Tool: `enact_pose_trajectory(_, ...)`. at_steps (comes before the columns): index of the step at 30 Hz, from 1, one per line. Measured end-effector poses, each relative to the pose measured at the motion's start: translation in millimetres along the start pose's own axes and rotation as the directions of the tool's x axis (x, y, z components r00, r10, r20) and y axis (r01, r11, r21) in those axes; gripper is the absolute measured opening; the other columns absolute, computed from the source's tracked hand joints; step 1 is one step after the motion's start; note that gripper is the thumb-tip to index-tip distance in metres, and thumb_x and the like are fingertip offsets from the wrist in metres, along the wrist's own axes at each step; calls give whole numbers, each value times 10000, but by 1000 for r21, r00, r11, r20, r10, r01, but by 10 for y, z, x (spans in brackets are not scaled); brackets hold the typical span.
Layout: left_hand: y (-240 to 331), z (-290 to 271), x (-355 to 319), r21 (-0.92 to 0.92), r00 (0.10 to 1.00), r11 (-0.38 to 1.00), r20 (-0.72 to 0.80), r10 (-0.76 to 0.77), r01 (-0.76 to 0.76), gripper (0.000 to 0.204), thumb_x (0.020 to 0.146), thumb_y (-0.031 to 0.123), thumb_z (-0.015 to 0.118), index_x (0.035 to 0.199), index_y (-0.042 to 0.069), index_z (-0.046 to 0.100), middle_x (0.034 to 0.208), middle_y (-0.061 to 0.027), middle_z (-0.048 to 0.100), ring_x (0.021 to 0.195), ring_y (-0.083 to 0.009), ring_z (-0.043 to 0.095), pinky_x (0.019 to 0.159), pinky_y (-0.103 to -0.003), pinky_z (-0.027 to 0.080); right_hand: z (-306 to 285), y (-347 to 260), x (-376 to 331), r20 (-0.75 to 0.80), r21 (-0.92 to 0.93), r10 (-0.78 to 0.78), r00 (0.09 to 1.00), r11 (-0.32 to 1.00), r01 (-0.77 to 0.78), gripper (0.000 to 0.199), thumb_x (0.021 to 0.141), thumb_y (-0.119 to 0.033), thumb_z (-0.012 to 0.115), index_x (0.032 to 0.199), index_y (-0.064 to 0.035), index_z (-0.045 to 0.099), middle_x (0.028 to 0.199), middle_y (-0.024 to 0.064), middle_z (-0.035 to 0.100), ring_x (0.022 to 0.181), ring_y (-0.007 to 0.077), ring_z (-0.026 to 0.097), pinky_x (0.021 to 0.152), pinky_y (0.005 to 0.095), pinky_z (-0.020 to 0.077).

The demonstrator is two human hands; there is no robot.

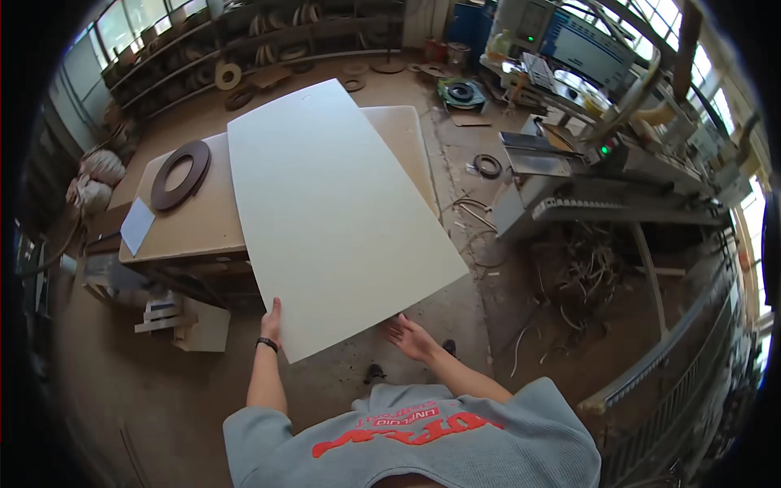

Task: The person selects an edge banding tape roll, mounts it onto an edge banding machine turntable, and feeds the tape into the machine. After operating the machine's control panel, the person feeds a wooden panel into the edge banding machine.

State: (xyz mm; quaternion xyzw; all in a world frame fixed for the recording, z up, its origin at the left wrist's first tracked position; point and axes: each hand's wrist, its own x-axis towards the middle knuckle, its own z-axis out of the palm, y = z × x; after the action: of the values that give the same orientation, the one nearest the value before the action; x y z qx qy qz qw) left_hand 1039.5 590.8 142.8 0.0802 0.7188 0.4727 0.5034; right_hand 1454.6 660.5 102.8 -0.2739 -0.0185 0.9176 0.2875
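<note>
A large white flat panel (342,220) lies slanted across a tan-topped table (195,236), its near end jutting out over the floor towards me. My left hand (272,324) is closed on the panel's left edge near the closest corner, the thumb on top and a dark band round the wrist. At the near edge, further right, my right hand (413,338) is turned palm up with its fingers reaching under the panel, holding it from below. Part of those fingers is hidden by the panel.
A brown roll of edging strip (163,193) and a white paper sheet (137,226) lie on the table's left side. To the right stands a machine (561,167) with a monitor (586,49) behind it. Tangled scrap strips (586,264) heap below. Shelves (179,53) with rolls line the back.
</note>
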Motion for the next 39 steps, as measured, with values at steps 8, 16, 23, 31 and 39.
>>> enact_pose_trajectory(8, -903, 980, -1118, -120, 991, 992, 124, 47, -32, 665, 941, 552, 716, 1146, -78, 654, 1005, -165, 728, 771, -231, 707, 679, -316, 595, 200, 210, -530, -322, -53, -335, 885, 940, 337, 386, 1061, -271, 592, 1282, 45, 613, 1216, 158, 676, 1066, 262, 670, 964, 364, 540)
enact_pose_trajectory(16, -1847, 1577, -2556, -300, 767, 843, 613, -189, 447, 442, 1033, 332, 635, 1313, -9, 604, 1235, -119, 696, 1079, -221, 682, 883, -370, 571, -893, -257, -2981, -550, -391, -563, 616, 826, 406, 463, 1081, -344, 515, 1258, 70, 624, 1179, 173, 697, 999, 265, 692, 894, 365, 563)
enact_pose_trajectory(23, -1166, 1342, -1731, -639, 919, 758, 365, 150, 130, 454, 1056, 354, 554, 1326, -9, 588, 1275, -153, 673, 1058, -268, 677, 922, -367, 541, -1417, -541, -5000, -682, -632, -709, 180, 695, 343, 561, 1088, -425, 448, 1198, 90, 641, 1112, 182, 709, 931, 272, 698, 833, 373, 568)
enact_pose_trajectory(31, -1463, 1489, -1419, -569, 913, 800, 402, 70, 189, 392, 860, 49, 620, 1244, -25, 631, 1123, -161, 715, 964, -312, 692, 946, -391, 537, -2380, -322, -6739, -575, -687, -659, -485, 711, -152, 912, 1052, -674, 277, 897, 124, 691, 806, 185, 694, 724, 318, 629, 718, 435, 507)
enact_pose_trajectory(39, -860, 2897, -938, -401, 781, 860, 625, 6, 314, 167, 829, 40, 648, 982, -7, 696, 945, -121, 716, 829, -259, 666, 873, -359, 524, -2138, 411, -6797, -605, -614, -473, -640, 790, -4, 930, 1033, -698, 280, 1108, 155, 644, 1028, 217, 693, 909, 306, 654, 829, 396, 534)
